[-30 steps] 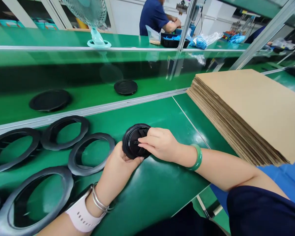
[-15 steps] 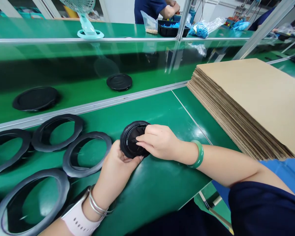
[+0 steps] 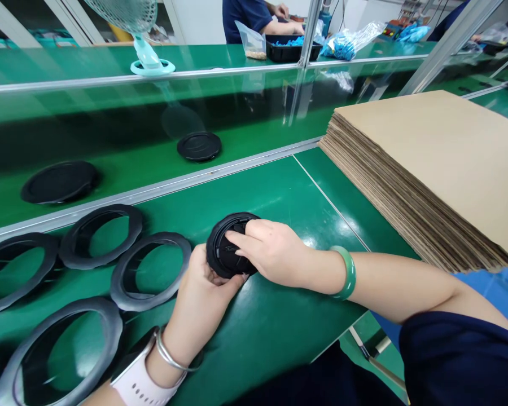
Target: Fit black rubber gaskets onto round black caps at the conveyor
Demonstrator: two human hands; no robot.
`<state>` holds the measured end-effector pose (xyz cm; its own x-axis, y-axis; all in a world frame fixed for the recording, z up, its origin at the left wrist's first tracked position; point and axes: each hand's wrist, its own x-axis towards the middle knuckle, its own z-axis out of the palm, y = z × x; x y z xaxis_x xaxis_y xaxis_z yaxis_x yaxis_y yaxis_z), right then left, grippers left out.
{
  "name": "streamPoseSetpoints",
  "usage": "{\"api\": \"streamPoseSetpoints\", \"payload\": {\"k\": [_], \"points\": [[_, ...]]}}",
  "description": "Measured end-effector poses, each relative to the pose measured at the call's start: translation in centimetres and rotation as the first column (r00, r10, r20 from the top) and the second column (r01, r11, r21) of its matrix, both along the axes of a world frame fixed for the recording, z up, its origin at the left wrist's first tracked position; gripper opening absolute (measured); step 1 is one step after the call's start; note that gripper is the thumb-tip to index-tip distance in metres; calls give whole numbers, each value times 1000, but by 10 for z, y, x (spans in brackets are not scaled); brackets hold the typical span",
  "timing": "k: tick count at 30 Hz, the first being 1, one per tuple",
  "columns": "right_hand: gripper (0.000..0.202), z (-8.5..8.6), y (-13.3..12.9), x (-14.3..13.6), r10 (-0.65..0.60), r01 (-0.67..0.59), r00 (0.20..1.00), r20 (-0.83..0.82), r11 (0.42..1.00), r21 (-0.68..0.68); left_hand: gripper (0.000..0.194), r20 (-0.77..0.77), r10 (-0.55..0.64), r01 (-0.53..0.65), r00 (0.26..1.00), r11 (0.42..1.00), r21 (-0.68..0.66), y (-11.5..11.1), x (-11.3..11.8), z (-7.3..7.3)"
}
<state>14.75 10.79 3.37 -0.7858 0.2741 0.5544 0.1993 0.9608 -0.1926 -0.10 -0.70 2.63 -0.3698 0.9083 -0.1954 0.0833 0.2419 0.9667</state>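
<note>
A round black part (image 3: 226,248), ridged inside its rim, is tilted above the green table (image 3: 279,321). My left hand (image 3: 203,293) grips its lower left edge, thumb along the bottom. Over the part's right side lies my right hand (image 3: 275,254), its index finger reaching onto the inner face and the other fingers bent; whether it pinches anything is hidden. Several black rings lie to the left, among them one close to my left wrist (image 3: 151,270), one behind it (image 3: 101,235) and a large one at the front (image 3: 59,352).
Two black discs (image 3: 59,181) (image 3: 199,146) lie on the green strip beyond the metal rail (image 3: 237,164). Stacked cardboard (image 3: 432,169) stands at the right. Behind are a fan (image 3: 146,56), a black bin (image 3: 283,53) of blue pieces and a person's arms (image 3: 281,25).
My right index finger has stretched out farther left over the black part's inner face. The view has shifted slightly, and the person behind has moved their hands.
</note>
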Motion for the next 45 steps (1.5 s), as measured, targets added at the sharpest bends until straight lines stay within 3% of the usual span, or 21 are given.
{"api": "streamPoseSetpoints", "payload": {"k": [3,6,8,11,14,17,20,25,27,29,30,31,34,35,37,40,41,42,43,44,45], "points": [[34,0,-3,-1,-31,26,996,80,998,52,61,50,-5,5,999,1000,-6,0,1,2],[31,3,-2,-1,-11,9,991,132,1000,12,62,84,0,1,996,1000,-14,2,2,4],[25,6,1,-1,-5,7,1000,28,998,-66,64,106,34,-33,994,999,-15,3,2,4],[26,5,8,-2,-155,84,963,-219,950,-301,69,158,100,-102,982,995,2,5,1,1],[27,-2,18,-4,-262,90,946,-190,778,-622,71,152,76,-77,986,997,-1,5,0,-2],[12,-8,23,-7,-219,55,971,-94,591,-805,80,-65,34,-36,997,999,-34,2,-2,-2],[13,-12,22,-11,-239,37,965,-106,527,-849,78,-153,-18,16,988,1000,-10,-1,-4,-1],[20,-13,18,-12,-296,17,946,-132,453,-891,48,-147,-44,47,988,999,17,-1,-3,2],[27,-10,20,-9,-214,-63,967,-141,337,-940,46,-155,-32,34,987,999,14,-1,-2,2],[42,-4,24,-6,-49,-150,986,-161,179,-972,46,-152,-16,18,988,1000,12,-1,-2,3],[49,-2,25,-5,19,-164,986,-163,132,-978,45,-150,-10,12,989,1000,11,-1,-2,3],[54,0,26,-4,54,-158,987,-152,129,-979,45,-149,-9,11,989,1000,11,-1,-2,3],[51,1,24,-2,-6,-82,996,-87,271,-959,43,-142,-14,16,990,1000,19,0,-3,3],[50,0,22,-3,-30,-67,996,-79,296,-953,43,-141,-15,18,990,1000,23,0,-3,3],[52,-4,21,-5,-23,-71,997,-79,249,-966,45,-136,3,2,991,999,38,1,-2,3],[58,-3,39,-12,26,-78,997,-75,104,-992,64,48,7,-10,999,998,58,2,0,2],[56,0,52,-15,4,-59,998,-59,128,-990,73,135,-8,0,991,998,59,2,1,2],[52,5,69,-20,-60,0,998,-15,237,-971,80,206,-28,16,978,998,61,3,3,0],[47,11,90,-24,-165,102,985,38,397,-912,83,246,-54,39,968,997,66,3,4,-1],[41,19,111,-29,-295,232,953,72,553,-800,82,251,-75,57,965,995,77,3,4,-3],[37,26,133,-34,-425,379,901,89,669,-640,79,234,-95,75,968,993,94,3,5,-5]]}}
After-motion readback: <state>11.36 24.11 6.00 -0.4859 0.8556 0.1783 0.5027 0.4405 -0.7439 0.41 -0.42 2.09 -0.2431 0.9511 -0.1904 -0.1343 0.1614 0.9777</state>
